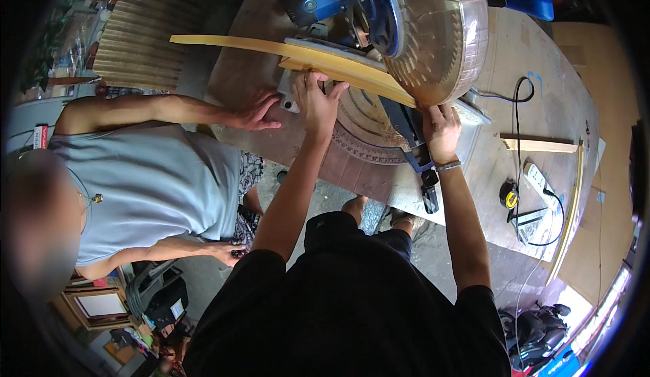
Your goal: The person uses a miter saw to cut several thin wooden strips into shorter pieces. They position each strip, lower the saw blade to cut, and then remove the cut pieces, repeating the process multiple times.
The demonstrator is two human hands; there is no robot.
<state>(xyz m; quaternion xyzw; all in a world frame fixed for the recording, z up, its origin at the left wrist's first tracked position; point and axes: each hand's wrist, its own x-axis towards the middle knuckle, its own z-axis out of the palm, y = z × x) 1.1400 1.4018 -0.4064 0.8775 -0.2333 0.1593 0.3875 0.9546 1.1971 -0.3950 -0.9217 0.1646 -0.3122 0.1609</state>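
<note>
A yellow wooden strip (235,44) runs along the metal fence of a blue miter saw (313,1), with a toothed blade under a clear guard (450,48). My left hand (315,106) holds the strip near its middle, fingertips and thumb on its near side. My right hand (440,130) grips the strip's right end just below the guard, its fingertips partly hidden. Between my hands lies the saw's round scaled base (362,145), with a dark handle (428,189) toward me.
At left stands a co-worker in a grey sleeveless shirt (156,180), one hand (261,113) beside the saw. On the bench (223,153)'s right are a tape measure (509,193), a square (528,220), a power strip (538,180), cables and wood strips (538,144). A corrugated panel (139,35) stands behind.
</note>
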